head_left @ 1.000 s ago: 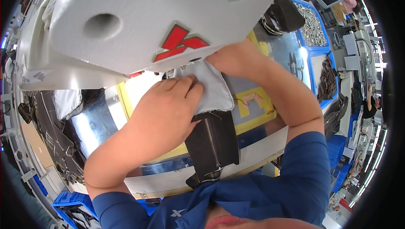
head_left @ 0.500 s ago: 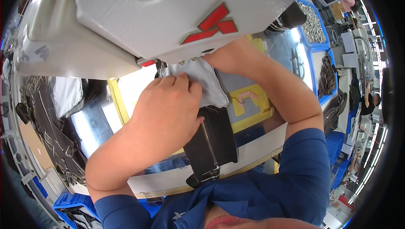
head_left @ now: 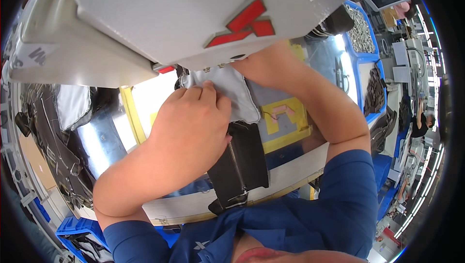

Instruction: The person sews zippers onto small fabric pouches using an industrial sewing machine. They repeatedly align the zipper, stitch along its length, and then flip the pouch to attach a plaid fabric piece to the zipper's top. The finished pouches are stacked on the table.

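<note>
Under the head of a large pale sewing machine lies a garment piece, a light grey pocket lining joined to a black panel. A metal zipper runs down the black panel toward me. My left hand rests palm down across the lining, fingers bent a little on the cloth and thumb apart beside the zipper. At the lining's far right edge is my right hand; its fingers disappear behind the machine head, so their grip is hidden.
Dark garment pieces with zippers lie piled at the left. Yellow tape marks the table plate. At the right, a blue bin holds many small metal parts and another blue bin holds dark pieces. The table's pale front edge is near me.
The whole view has shifted slightly, with the machine head looming a little larger. Both hands keep nearly the same place on the cloth.
</note>
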A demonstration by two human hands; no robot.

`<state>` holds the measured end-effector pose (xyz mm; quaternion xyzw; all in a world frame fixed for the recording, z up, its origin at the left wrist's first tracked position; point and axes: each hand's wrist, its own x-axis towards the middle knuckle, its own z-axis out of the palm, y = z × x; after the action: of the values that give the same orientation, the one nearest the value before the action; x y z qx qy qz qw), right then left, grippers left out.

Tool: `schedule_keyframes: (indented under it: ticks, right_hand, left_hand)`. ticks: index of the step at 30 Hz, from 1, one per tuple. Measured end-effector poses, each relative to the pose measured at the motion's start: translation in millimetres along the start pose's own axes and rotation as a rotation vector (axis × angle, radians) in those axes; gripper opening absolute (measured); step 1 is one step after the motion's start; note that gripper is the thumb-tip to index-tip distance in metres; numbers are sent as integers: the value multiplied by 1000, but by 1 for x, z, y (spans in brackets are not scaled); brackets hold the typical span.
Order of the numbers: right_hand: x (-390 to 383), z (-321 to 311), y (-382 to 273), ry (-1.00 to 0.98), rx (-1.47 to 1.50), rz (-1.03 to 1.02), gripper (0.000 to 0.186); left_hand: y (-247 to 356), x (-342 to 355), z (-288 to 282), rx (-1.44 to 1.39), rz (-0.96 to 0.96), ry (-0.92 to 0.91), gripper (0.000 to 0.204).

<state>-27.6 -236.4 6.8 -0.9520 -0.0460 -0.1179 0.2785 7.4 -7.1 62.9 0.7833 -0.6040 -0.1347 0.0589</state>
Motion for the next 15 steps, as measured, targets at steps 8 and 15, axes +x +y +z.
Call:
schedule_keyframes:
  ticks: [8,15]
  right_hand:
    - [4,3,-2,55,27,-6,19]
    - [5,12,13,-76,-2,122,25]
  left_hand:
    - [3,1,-4,5,-28,-42,54]
    - [9,4,-9,-66,-54,-34,57]
